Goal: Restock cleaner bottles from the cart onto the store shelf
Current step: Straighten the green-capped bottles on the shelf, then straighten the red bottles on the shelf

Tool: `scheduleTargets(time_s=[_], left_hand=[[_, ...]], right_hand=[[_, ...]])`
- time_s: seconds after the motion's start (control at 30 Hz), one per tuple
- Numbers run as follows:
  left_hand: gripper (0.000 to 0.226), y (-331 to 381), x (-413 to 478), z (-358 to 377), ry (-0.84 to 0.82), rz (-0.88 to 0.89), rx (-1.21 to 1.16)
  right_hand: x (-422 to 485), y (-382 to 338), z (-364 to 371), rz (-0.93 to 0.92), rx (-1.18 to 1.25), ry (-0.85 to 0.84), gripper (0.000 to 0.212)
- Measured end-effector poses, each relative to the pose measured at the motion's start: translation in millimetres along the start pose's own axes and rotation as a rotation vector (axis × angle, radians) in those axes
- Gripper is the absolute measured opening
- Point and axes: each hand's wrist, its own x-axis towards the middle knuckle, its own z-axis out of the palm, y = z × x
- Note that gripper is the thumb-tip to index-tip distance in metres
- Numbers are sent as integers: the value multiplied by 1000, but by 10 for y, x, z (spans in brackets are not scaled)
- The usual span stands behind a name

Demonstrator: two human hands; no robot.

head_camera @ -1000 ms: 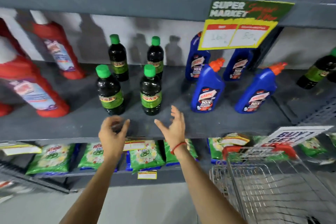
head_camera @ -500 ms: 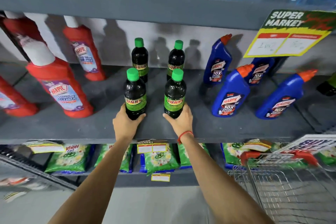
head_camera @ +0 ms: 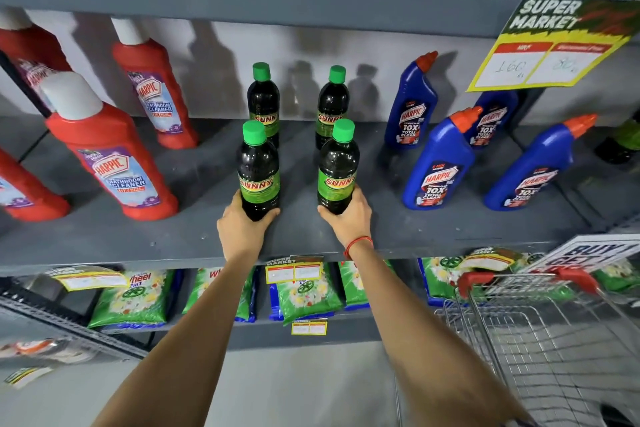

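Four green-capped bottles [head_camera: 258, 170], four blue [head_camera: 438, 163]

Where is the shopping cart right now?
The shopping cart sits at the lower right of the head view, below the shelf edge and right of the person's right hand.

Bright frontal light, bottle shadows behind, bowed wide-angle edges

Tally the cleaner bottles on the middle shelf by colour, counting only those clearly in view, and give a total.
Red Harpic bottles: 4
Dark Sunny bottles with green caps: 4
Blue Harpic bottles: 4
Total: 12

A further dark bottle at the right edge is cut off and not counted.
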Motion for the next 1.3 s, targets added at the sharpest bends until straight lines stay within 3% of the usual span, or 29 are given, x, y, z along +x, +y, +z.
scheduleTargets(time_s=[0.43,0.57,0.7,0.77,0.83,0.93,1.1,1.2,1.3], left_hand=[[69,5,-1,3,9,42,13],[71,-28,-39,-117,-68,32,-140],[59,-322,-126,-541,-30,17,-262],[45,-544,-132,-855,46,13,-286],[35,-769,-101,-1172,143,-21,-325],[34,-1097,-12,-1595,288,-81,-341],[60,-1468,218,-2101,412,-121,-272],[85,-1570,435,-2261,411,-157,-167],[98,-1613,641,-2328,379,-179,-111]], right_hand=[[30,52,22,-8,-24,11,73],[-108,40,35,46,46,100,88],[-521,-62,229,-21,213,374,58],[-746,-218,436,-121,228,393,40],[-913,-429,706,-228,237,312,31],[-1005,-791,1162,-367,208,73,35],[-853,-1260,1829,-236,201,-335,77],[-751,-1348,2089,-170,238,-426,80],[-716,-1331,2238,-143,212,-399,78]])
